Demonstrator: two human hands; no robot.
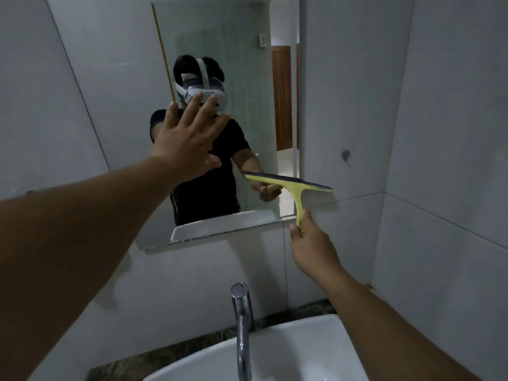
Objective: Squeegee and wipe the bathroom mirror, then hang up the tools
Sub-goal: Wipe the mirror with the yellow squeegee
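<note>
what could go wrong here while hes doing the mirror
The left hand is spread flat against the mirror, so it will likely leave fresh prints on the glass. The right hand grips only the end of the squeegee handle, and the blade overhangs the mirror's right edge, so the stroke may skip or streak.

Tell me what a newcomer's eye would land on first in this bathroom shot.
First, the left hand, fingers spread flat at the middle of the mirror. Next, the yellow squeegee, gripped by its handle in the right hand, its blade at the mirror's lower right corner. Below, a chrome tap rises over the white sink.
</note>
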